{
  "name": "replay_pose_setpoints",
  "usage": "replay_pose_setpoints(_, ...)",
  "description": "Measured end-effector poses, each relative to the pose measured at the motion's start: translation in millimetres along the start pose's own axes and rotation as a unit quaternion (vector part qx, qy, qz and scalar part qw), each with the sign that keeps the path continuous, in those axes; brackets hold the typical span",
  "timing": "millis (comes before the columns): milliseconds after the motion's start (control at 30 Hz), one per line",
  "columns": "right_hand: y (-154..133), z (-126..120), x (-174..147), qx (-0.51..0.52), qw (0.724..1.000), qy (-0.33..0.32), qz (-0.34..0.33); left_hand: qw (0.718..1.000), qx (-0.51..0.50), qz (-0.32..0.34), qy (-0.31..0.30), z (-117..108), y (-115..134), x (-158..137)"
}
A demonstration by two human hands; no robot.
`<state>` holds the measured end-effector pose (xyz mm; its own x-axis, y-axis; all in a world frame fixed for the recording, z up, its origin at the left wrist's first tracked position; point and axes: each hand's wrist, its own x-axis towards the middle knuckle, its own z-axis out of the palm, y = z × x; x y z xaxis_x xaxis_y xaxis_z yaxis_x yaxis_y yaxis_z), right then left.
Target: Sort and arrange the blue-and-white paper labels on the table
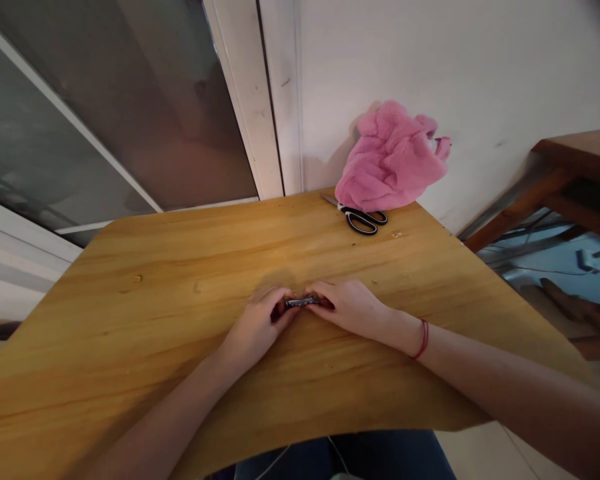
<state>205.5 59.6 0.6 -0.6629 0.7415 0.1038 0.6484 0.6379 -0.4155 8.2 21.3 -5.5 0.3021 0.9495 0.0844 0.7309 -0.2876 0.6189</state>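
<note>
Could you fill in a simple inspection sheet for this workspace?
Surface: wooden table, with scattered small specks.
Things in hand: one small dark object; too small to identify.
Clutter: scissors at the foot of a bundled pink cloth; a small yellowish bit.
Hands: left hand and right hand pinch the object's opposite ends.
Cables: thin pale cord below the near edge.
Surroundings: pale wall, glass panels, brown furniture.

The small item (301,302) is dark and silvery, the cloth (393,160) pink, the table (190,267) yellow-brown (streaked darker).
</note>
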Motion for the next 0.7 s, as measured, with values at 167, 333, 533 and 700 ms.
replay_pose_setpoints(167, 0.3, 1.0, 1.3, 0.023, 1.0, -0.008, 0.014, 1.0, 0.001, -0.009, -0.003, 0.7, 1.7, 0.3)
replay_pose_setpoints(333, 0.4, 3.8, 1.9, 0.053, 0.998, 0.01, 0.015, 1.0, -0.015, -0.024, -0.007, 0.7, 2.3, 0.8)
replay_pose_setpoints(533, -3.1, -1.2, 1.0, 0.098, 0.995, 0.005, 0.024, 1.0, -0.02, -0.016, -0.007, 0.9, 1.7, 1.3)
replay_pose_setpoints(700, -6.8, -1.2, 0.8, 0.085, 0.995, 0.021, 0.04, 1.0, -0.017, -0.011, -0.006, 1.7, 0.3, 1.6)
